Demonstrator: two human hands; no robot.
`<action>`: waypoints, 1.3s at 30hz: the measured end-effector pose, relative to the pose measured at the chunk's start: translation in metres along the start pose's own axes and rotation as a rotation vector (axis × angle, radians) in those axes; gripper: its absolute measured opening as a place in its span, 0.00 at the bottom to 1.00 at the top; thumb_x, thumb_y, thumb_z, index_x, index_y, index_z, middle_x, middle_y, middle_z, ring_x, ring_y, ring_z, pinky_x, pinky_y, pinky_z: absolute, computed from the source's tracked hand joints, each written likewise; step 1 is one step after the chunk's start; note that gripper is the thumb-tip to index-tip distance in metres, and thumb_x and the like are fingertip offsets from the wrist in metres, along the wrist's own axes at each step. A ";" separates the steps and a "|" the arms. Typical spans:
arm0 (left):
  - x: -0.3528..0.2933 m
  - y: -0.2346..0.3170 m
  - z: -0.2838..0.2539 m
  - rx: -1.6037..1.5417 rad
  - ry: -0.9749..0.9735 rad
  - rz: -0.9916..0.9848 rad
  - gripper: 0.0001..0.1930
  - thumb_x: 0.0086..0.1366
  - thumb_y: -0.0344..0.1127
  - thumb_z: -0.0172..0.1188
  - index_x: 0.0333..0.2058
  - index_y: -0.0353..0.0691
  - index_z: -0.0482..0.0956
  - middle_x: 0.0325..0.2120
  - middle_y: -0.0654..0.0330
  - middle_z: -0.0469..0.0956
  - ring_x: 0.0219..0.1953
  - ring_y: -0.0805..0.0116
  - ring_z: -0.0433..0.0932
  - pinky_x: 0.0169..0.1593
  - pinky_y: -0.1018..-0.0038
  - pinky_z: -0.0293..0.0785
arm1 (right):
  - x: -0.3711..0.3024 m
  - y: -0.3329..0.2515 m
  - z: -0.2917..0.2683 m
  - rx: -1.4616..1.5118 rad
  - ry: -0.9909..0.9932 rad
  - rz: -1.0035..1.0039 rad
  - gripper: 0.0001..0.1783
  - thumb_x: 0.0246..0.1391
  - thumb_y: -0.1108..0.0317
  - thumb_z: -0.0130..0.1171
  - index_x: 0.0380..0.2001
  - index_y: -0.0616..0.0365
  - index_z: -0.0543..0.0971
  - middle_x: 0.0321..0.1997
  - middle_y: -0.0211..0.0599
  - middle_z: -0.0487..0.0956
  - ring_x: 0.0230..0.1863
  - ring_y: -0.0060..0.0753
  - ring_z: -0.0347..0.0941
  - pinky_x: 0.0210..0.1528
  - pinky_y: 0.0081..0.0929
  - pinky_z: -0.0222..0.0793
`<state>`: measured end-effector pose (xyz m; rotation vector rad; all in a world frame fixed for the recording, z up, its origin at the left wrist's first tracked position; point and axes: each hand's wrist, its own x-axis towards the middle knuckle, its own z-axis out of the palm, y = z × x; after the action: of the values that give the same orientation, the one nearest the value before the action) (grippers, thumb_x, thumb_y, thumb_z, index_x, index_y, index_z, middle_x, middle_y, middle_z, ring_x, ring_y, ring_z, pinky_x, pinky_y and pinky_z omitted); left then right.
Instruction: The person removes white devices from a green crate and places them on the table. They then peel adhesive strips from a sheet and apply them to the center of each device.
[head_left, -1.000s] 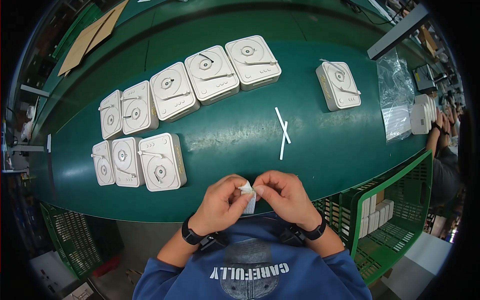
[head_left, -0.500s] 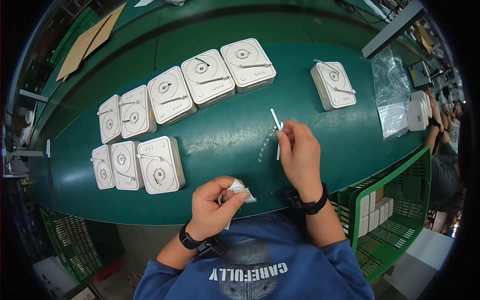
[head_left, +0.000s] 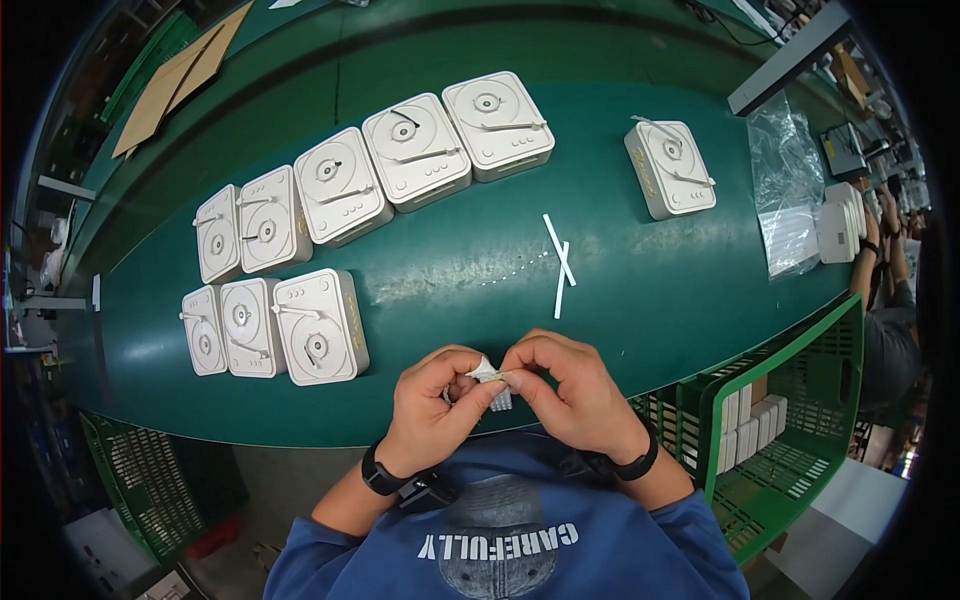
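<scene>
Close to the table's near edge, my left hand (head_left: 432,408) pinches a small crumpled white sheet (head_left: 502,401) with rows of pale marks on its lower part. My right hand (head_left: 572,392) meets it there, thumb and forefinger closed at the sheet's edge. Whatever lies between those fingertips is too small to make out. Beyond the hands, two narrow white strips (head_left: 556,293) lie crossed on the green table. A line of tiny white dots (head_left: 527,266) runs beside them.
Several white record-player-shaped boxes (head_left: 327,318) stand in two rows at left; another such box (head_left: 671,168) stands alone at right. A clear plastic bag (head_left: 785,190) lies near the right edge. A green crate (head_left: 845,400) holds white boxes. A person's arm (head_left: 868,250) shows at far right.
My right hand has let go of a white strip, leaving it on the table, and has come down and left to the sheet in my left hand.
</scene>
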<state>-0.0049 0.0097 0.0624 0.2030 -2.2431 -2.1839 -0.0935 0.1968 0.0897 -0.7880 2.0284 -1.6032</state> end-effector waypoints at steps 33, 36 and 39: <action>0.003 -0.008 0.005 -0.191 0.036 -0.001 0.08 0.61 0.21 0.72 0.38 0.30 0.83 0.35 0.64 0.81 0.29 0.86 0.72 0.32 0.85 0.68 | 0.002 0.001 -0.002 0.142 -0.013 0.135 0.06 0.63 0.74 0.62 0.39 0.66 0.81 0.31 0.37 0.81 0.29 0.26 0.77 0.32 0.24 0.71; 0.002 -0.009 0.009 -0.240 0.085 -0.072 0.08 0.60 0.22 0.73 0.37 0.30 0.83 0.37 0.61 0.83 0.31 0.84 0.75 0.32 0.84 0.71 | -0.001 0.003 0.006 0.064 0.024 0.075 0.05 0.64 0.74 0.60 0.38 0.66 0.79 0.32 0.35 0.80 0.29 0.23 0.75 0.33 0.23 0.70; 0.002 -0.005 0.009 -0.166 0.099 -0.023 0.09 0.58 0.22 0.74 0.36 0.31 0.83 0.36 0.59 0.84 0.30 0.83 0.77 0.31 0.83 0.71 | -0.004 0.008 0.015 -0.083 0.085 -0.036 0.05 0.67 0.74 0.57 0.36 0.65 0.76 0.33 0.30 0.78 0.30 0.17 0.72 0.35 0.19 0.69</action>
<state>-0.0073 0.0188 0.0571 0.3289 -2.0069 -2.3025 -0.0820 0.1898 0.0784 -0.8035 2.1643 -1.6063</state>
